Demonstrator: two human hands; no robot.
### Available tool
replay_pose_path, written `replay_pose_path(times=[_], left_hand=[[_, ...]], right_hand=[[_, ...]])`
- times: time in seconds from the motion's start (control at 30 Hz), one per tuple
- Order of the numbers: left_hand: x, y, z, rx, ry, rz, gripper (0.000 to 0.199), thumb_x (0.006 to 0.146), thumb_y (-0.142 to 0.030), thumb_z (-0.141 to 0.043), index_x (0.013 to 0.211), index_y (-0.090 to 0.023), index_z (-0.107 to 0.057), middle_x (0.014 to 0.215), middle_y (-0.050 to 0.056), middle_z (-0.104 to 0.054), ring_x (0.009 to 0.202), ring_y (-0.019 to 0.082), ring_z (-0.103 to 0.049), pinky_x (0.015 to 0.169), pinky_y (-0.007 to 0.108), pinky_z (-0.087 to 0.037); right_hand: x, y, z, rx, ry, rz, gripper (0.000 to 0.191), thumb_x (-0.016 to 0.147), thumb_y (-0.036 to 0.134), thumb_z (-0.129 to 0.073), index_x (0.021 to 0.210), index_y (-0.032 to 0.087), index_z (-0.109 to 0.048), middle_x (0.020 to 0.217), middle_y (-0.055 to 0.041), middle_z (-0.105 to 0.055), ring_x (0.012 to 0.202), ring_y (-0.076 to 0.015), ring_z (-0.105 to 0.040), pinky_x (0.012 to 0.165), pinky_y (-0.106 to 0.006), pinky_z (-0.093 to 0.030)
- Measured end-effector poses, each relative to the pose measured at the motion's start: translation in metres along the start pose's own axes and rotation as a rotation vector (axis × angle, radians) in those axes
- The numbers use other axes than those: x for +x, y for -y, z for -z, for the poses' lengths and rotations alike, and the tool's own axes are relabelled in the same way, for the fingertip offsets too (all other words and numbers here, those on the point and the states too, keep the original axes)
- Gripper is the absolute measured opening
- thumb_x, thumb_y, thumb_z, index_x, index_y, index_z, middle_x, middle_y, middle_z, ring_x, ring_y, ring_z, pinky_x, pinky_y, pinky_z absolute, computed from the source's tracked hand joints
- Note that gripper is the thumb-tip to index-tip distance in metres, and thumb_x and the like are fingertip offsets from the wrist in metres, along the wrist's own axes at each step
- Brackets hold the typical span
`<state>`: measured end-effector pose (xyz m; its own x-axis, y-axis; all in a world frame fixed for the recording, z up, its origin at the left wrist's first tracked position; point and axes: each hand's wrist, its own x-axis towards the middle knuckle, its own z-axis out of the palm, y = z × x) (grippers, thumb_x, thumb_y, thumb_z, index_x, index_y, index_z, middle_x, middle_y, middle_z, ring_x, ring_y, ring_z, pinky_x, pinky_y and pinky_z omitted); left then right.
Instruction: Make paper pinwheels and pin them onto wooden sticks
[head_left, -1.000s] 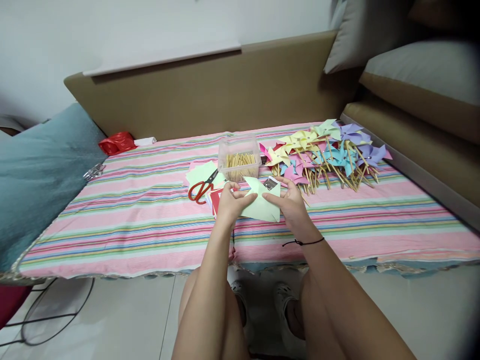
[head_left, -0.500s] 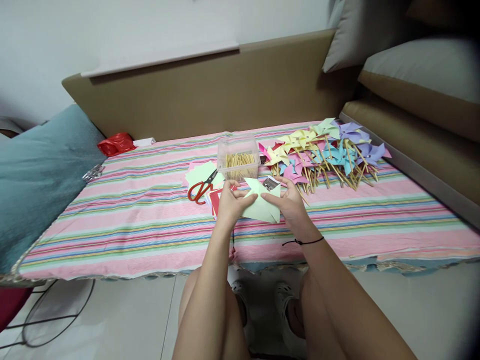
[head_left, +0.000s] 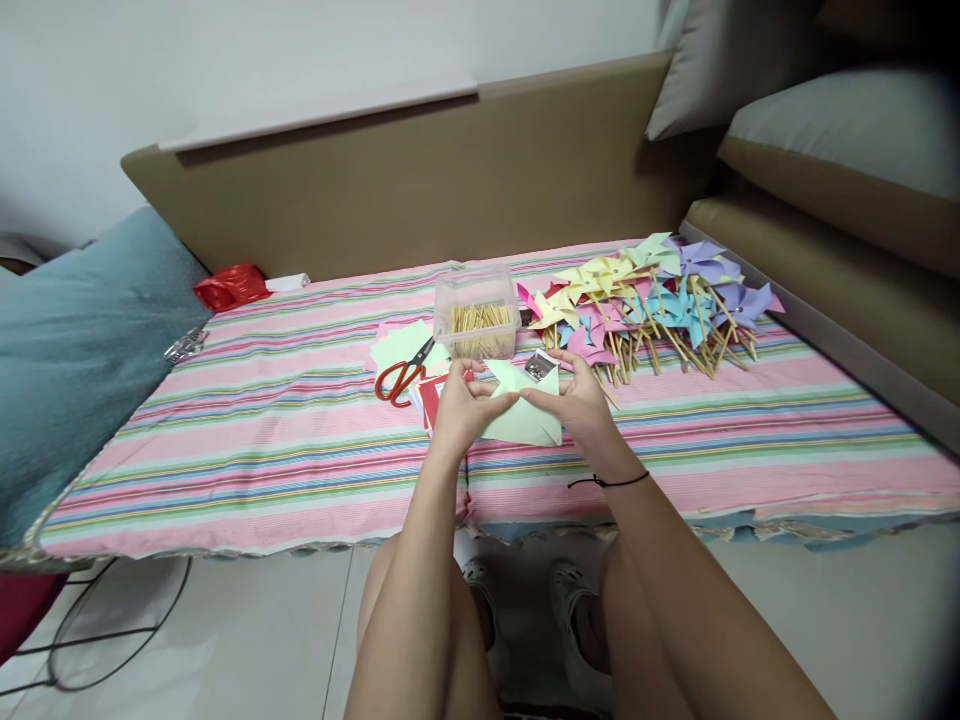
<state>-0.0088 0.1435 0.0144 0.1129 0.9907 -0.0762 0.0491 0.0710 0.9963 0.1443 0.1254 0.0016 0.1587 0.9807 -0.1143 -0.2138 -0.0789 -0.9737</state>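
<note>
Between my hands is a light green paper sheet [head_left: 523, 426], slit at the corners, some of its points folded in. My left hand [head_left: 466, 405] pinches it from the left, thumb near the centre. From the right, my right hand [head_left: 581, 402] grips the same paper, its thumb meeting the other near the middle. Behind the paper sits a small box of metal pieces [head_left: 539, 367], partly hidden. Left of my hands lie red-handled scissors [head_left: 403, 378] on green paper sheets [head_left: 397, 345]. Red paper [head_left: 431, 400] shows beside my left hand.
A clear plastic box [head_left: 476, 347] of short sticks stands behind my hands. Many-coloured paper pinwheels [head_left: 637, 300] on sticks are heaped at the right. A red plastic bag [head_left: 232, 288] lies far left on the striped cloth [head_left: 285, 440]. A sofa back [head_left: 405, 190] rises behind.
My thumbs have come closer together over the centre of the green paper, and its upper points look more folded in. The things around have stayed in place.
</note>
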Motion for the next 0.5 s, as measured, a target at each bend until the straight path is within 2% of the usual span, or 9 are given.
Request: replay_pose_path(times=[0.5], left_hand=[[-0.0043, -0.0069, -0.0014, -0.026, 0.012, 0.023, 0.060, 0.053, -0.028, -0.082, 0.091, -0.024, -0.036, 0.058, -0.005, -0.064, 0.050, 0.015, -0.061, 0.048, 0.022, -0.044]], right_hand=[[0.0015, -0.0013, 0.0032, -0.013, 0.024, 0.003, 0.077, 0.053, 0.031, -0.083, 0.119, 0.025, -0.043, 0.064, 0.0026, -0.065, 0.057, -0.0224, -0.065, 0.055, -0.036, -0.054]])
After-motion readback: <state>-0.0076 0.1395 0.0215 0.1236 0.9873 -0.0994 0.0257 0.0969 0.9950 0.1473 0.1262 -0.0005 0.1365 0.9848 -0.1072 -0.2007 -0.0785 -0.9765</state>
